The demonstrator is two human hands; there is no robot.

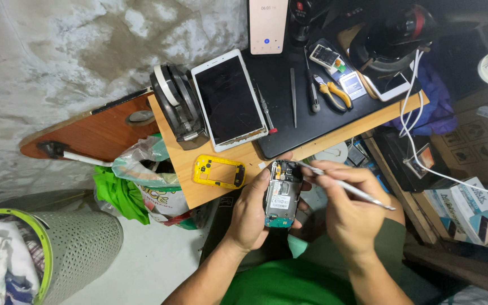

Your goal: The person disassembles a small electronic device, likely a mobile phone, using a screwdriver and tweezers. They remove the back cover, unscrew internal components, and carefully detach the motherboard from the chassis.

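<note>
My left hand (251,212) grips a small opened phone (282,194) with its back off, circuit board and metal shields showing. My right hand (350,209) holds thin metal tweezers (348,187) like a pen, their tip touching the top edge of the phone. Both hands are just in front of the wooden table's (193,181) near edge, above my lap. A yellow phone frame (219,171) lies on the table left of my left hand.
A white tablet (230,100) leans beside tape rolls (175,101). A black mat (289,121) carries a screwdriver (310,85), tweezers (293,96), yellow-handled pliers (334,93) and phone parts. A lit phone (267,25) stands at the back. Plastic bags (142,181) and a mesh basket (74,248) sit left; boxes (470,209) right.
</note>
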